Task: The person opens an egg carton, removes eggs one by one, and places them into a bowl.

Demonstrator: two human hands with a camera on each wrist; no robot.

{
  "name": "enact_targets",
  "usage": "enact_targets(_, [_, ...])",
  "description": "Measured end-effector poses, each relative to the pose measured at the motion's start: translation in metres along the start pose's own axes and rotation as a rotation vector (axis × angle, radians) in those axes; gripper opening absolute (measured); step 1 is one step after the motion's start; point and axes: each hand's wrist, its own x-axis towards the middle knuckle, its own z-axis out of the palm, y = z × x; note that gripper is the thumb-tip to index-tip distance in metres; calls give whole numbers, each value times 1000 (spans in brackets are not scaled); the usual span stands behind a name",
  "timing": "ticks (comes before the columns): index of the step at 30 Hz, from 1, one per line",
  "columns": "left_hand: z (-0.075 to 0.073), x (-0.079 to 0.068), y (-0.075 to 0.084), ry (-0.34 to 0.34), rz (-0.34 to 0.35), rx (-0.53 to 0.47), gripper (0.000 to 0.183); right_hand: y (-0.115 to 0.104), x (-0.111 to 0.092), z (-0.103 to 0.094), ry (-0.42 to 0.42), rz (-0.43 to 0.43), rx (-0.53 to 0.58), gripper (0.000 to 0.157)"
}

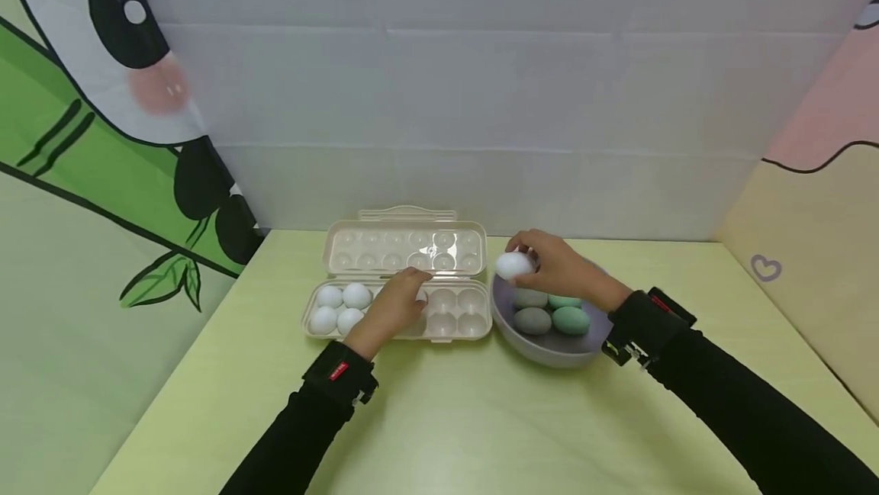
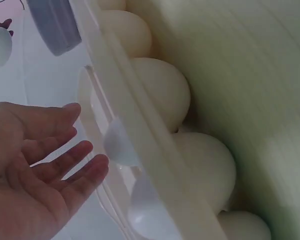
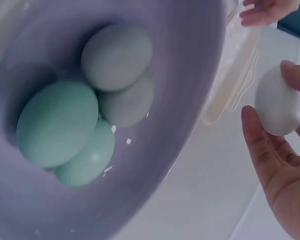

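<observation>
My right hand (image 1: pixel 559 266) pinches a white egg (image 1: pixel 513 266) between thumb and fingers, lifted over the left rim of a round purple-grey bowl (image 1: pixel 549 358). Inside the bowl lie two grey eggs (image 1: pixel 532 320) and two green eggs (image 1: pixel 571 320). To its left is a clear plastic egg carton (image 1: pixel 471 326), lid raised. White eggs (image 1: pixel 356 296) fill cups at its left end, while cups at the right end hold none. Over the carton's middle hovers my left hand (image 2: pixel 45 170), fingers loosely extended with nothing in them; in the head view it hides the cups beneath.
The carton's hinged lid (image 1: pixel 405 249) leans back toward the white wall sheet (image 1: pixel 481 98). Carton and bowl stand side by side on a pale yellow table (image 1: pixel 467 426). Printed cartoon panels (image 1: pixel 158 197) border the table at left and right.
</observation>
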Motion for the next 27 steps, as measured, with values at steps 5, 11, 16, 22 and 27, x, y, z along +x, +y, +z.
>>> enact_targets(5, [5, 1, -7, -33, -61, 56, 41, 16, 6, -11, -45, 63, -44, 38])
enact_targets(11, [9, 3, -11, -26, -100, 49, 39, 36, 14, -17, -114, 128, -100, 36])
enact_targets(16, [13, 2, -12, -9, -99, 67, 35, 46, 17, -16, -197, 202, -163, 34])
enact_targets(22, [15, 2, -8, -21, -123, 111, 33, 50, 15, -15, -273, 220, -215, 31])
enact_targets(27, [16, 3, -6, -31, -142, 111, 32, 55, 12, -10, -305, 238, -266, 29])
